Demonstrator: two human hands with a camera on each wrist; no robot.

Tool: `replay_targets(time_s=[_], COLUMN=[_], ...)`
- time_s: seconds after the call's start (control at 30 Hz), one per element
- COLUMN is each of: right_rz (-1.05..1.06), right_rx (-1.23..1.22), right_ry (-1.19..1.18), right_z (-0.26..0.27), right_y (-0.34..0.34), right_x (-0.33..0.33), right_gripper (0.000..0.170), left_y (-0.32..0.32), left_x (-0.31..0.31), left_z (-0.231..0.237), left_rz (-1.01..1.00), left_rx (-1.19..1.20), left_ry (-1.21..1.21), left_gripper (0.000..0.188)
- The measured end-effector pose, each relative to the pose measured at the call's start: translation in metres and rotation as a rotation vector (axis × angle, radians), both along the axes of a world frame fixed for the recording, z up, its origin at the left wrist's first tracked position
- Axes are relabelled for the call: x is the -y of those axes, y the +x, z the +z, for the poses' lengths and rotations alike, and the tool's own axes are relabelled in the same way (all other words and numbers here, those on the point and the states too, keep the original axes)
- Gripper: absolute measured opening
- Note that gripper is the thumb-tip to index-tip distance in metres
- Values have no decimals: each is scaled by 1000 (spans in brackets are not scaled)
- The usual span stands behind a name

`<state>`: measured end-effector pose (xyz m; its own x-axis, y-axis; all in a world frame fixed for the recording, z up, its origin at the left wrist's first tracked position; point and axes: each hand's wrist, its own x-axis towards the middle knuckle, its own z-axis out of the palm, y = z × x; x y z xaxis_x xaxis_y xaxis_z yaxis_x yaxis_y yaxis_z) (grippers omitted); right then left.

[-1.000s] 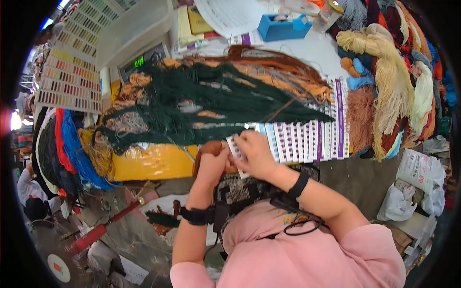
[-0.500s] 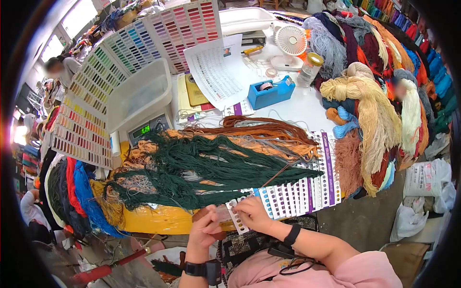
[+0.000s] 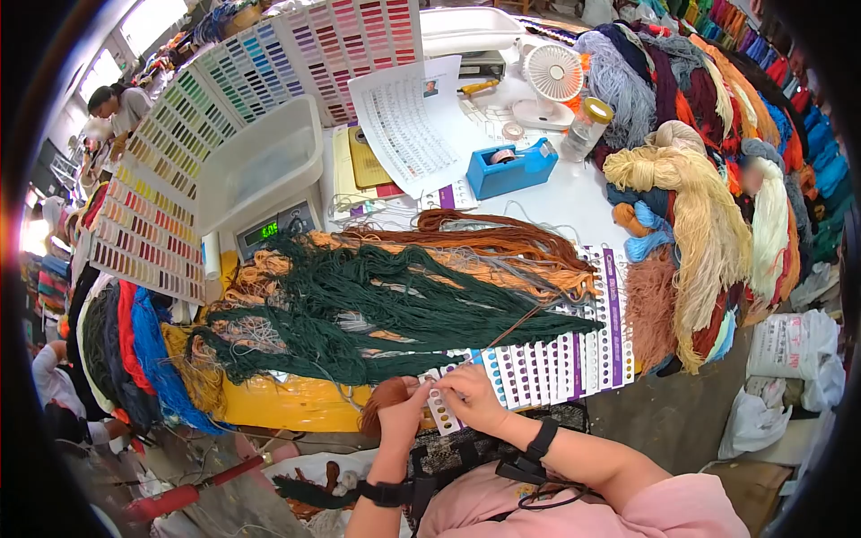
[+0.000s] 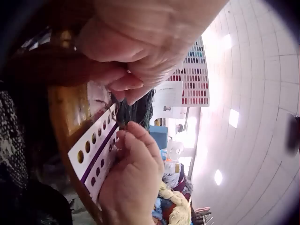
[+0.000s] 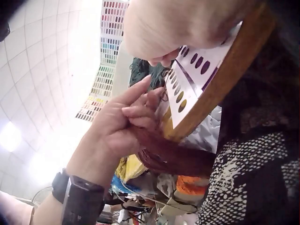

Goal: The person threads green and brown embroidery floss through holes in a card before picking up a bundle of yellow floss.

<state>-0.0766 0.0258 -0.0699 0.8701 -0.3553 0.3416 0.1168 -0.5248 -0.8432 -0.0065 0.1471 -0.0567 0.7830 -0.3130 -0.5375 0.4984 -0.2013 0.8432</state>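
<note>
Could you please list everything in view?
table: one, white, centre
yarn pile: one, mostly green, mid-table
yarn heaps: several, mixed colours, both sides
colour chart: one, multicoloured, back left
tubs: two, white, left and back
scale: one, grey, left
fan: one, white, back
jar: one, clear, by fan
dispenser: one, blue, behind pile
sheet: one, white, behind pile
cards: several, white and purple, front
bags: several, white, right
people: at least two, pale tops, left
skein: one, brown, in left hand
thread: one, brown, between hands
left hand: one, bare, front
right hand: one, bare, by cards
</note>
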Motion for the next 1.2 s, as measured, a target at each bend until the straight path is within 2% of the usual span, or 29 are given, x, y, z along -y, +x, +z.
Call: replay_targets(time_s=[0.23,0.43,0.53,0.87,1.0,1.1,1.13,1.2], right_rz=[27,-2,-7,-9,0,-5,-5,-11], right_rx=[-4,29,42,26,6,16,20,18], right_ry=[-47,-40,-36,-41,-49,-40,-40,-22], right_z=[-7,-12,-10,-13,-10,-10,-9,-8], right_y=[0,0,2,2,2,2,2,1], right_x=[2,0,-1,-1,-1,-1,-1,0], right_gripper=[16,16,16,19,20,20,20,20], left_y=[5,8,7,0,-4,4,9,10], left_x=[-19,-36,-45,-23,-24,-34,-39,-41], left_z=[-14,11,12,9,-17,4,10,26], left_rz=[-17,260,317,38,-140,20,15,93], left_rx=[40,-114,-158,75,148,-144,-241,-409], left_ry=[-26,-145,-236,-48,43,-222,-414,-606], left_gripper=[11,10,13,12,13,13,13,15])
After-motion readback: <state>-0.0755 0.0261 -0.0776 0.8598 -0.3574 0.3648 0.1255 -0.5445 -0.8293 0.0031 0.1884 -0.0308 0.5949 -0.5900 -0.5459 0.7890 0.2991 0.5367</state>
